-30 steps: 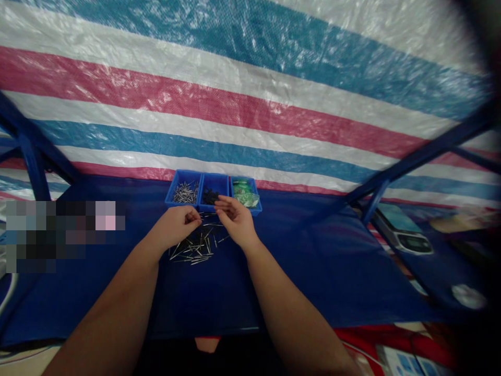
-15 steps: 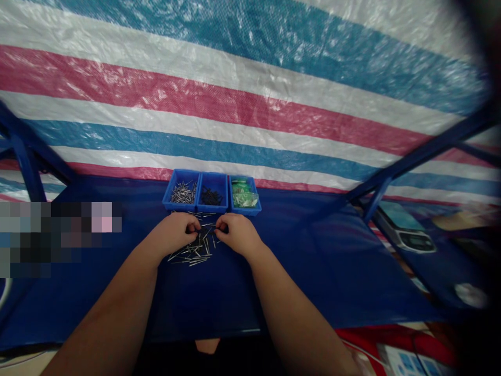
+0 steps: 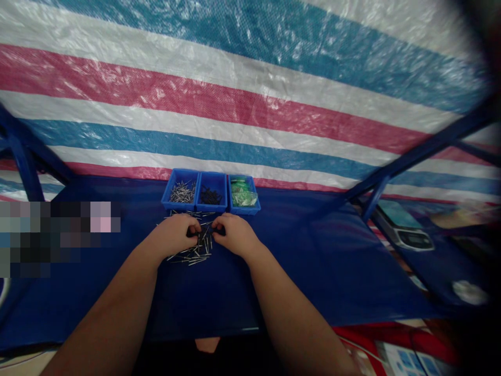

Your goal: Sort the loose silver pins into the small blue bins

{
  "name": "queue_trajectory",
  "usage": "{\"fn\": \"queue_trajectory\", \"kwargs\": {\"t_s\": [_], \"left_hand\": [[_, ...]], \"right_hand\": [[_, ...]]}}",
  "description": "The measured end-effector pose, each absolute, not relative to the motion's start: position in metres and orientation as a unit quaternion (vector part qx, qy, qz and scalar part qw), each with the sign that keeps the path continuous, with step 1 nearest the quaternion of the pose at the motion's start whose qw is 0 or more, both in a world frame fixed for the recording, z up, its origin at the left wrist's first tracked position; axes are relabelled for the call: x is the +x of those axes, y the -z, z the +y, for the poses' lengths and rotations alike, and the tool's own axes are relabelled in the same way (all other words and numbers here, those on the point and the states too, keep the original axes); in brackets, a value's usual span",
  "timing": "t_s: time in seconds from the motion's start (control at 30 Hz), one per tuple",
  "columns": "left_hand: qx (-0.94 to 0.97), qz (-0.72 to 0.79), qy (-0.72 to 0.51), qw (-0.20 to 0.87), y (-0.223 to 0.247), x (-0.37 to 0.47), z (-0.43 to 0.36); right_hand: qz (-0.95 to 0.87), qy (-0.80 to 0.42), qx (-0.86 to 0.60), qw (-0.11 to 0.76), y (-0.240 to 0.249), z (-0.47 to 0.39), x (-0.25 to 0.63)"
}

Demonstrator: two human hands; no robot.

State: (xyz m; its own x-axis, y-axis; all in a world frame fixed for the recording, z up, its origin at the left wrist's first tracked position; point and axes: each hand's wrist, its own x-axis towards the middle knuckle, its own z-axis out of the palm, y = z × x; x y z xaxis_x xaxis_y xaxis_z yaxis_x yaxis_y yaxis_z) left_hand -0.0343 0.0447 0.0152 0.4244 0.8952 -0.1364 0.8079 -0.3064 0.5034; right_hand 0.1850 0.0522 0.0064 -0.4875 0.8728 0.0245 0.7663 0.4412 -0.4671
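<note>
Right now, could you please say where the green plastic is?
In the head view, the green plastic sits near centre, in the rightmost bin, beyond the right hand.

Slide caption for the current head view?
Left hand and right hand at scattered thin metal pieces, three blue bins beyond.

The table (image 3: 313, 256) has a smooth top with a soft sheen along its near edge. Toward its far edge, three bins (image 3: 211, 207) look like smooth, faintly glossy plastic. The slender pins (image 3: 199, 257) scattered between the bins and the near edge look like bright, shiny metal. In the middle bin, the dark pieces (image 3: 210, 197) look matt. The green packets (image 3: 243, 195) show glossy, clear film. Beyond the far edge, the striped sheet (image 3: 235, 62) looks like woven plastic, creased and glossy.
</note>
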Motion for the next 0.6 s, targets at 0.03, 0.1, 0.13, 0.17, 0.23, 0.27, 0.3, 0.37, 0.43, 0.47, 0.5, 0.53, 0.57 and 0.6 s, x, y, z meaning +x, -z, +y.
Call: {"fn": "queue_trajectory", "kwargs": {"t_s": [0.03,0.1,0.13,0.17,0.23,0.27,0.3,0.37,0.43,0.47,0.5,0.53,0.57,0.6], "left_hand": [[0.802,0.531,-0.084,0.261,-0.0147,-0.0343,0.0453],[0.798,0.535,-0.084,0.266,-0.014,-0.0343,0.0466],[0.796,0.537,-0.085,0.267,-0.0138,-0.0342,0.0471],[0.795,0.538,-0.085,0.267,-0.0137,-0.0341,0.0474],[0.796,0.539,-0.085,0.262,-0.0136,-0.0337,0.0474],[0.798,0.538,-0.084,0.258,-0.0136,-0.0335,0.0471],[0.8,0.538,-0.085,0.253,-0.0135,-0.0333,0.0467],[0.803,0.537,-0.085,0.244,-0.0136,-0.0328,0.046],[0.805,0.535,-0.09,0.24,-0.0142,-0.0325,0.0456],[0.806,0.533,-0.095,0.238,-0.0147,-0.0324,0.0455],[0.806,0.532,-0.103,0.236,-0.0154,-0.0324,0.0454],[0.806,0.533,-0.114,0.232,-0.0161,-0.0324,0.0454],[0.804,0.534,-0.127,0.228,-0.0169,-0.0324,0.0453],[0.802,0.536,-0.138,0.226,-0.0178,-0.0325,0.0452]], "right_hand": [[-0.839,-0.202,-0.488,0.132,-0.0062,0.0521,0.1842],[-0.84,-0.201,-0.487,0.13,-0.0058,0.0518,0.1828],[-0.842,-0.199,-0.486,0.127,-0.0056,0.0516,0.1822],[-0.843,-0.196,-0.485,0.126,-0.0053,0.0513,0.1817],[-0.845,-0.187,-0.486,0.125,-0.0049,0.051,0.1812],[-0.845,-0.182,-0.486,0.128,-0.0047,0.051,0.1811],[-0.844,-0.179,-0.488,0.134,-0.0047,0.0511,0.1812],[-0.838,-0.181,-0.49,0.157,-0.005,0.0516,0.1817],[-0.827,-0.194,-0.491,0.191,-0.0058,0.0524,0.1828],[-0.82,-0.205,-0.491,0.211,-0.0061,0.0528,0.1834],[-0.813,-0.219,-0.488,0.231,-0.0063,0.0532,0.1839],[-0.805,-0.235,-0.482,0.252,-0.0062,0.0536,0.1843],[-0.796,-0.255,-0.476,0.274,-0.0058,0.0539,0.1844],[-0.784,-0.276,-0.469,0.298,-0.0049,0.0544,0.1841]]}}
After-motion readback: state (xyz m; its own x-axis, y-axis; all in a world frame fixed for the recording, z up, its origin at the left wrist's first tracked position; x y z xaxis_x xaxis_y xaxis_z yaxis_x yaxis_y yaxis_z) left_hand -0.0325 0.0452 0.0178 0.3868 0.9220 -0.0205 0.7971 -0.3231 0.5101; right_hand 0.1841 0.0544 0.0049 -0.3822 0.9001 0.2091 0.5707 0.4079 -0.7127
